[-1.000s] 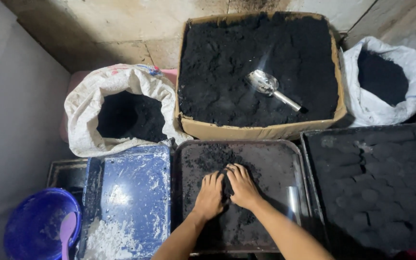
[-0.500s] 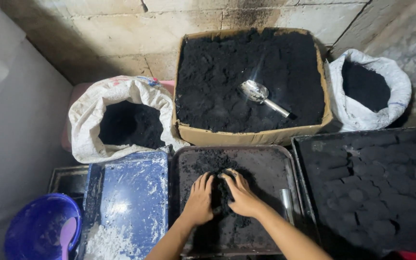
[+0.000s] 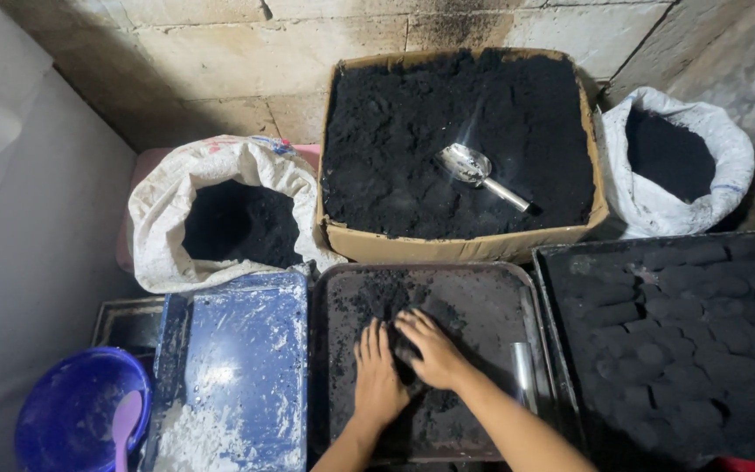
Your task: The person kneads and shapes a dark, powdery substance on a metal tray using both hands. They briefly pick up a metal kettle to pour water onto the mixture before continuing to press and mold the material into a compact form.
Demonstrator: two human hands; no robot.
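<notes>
Pressing black powder on the dark tray | left hand now flat, fingers together | right hand has slid nearer, fingers cupped over the clump | metal tube beside, scoop untouched in box

A rough, small workshop for handling black powder, seen from above. Bare, soot-stained block walls enclose the far side. A cardboard box and two white sacks (all filled with black powder) stand behind blackened metal trays on the floor.
</notes>
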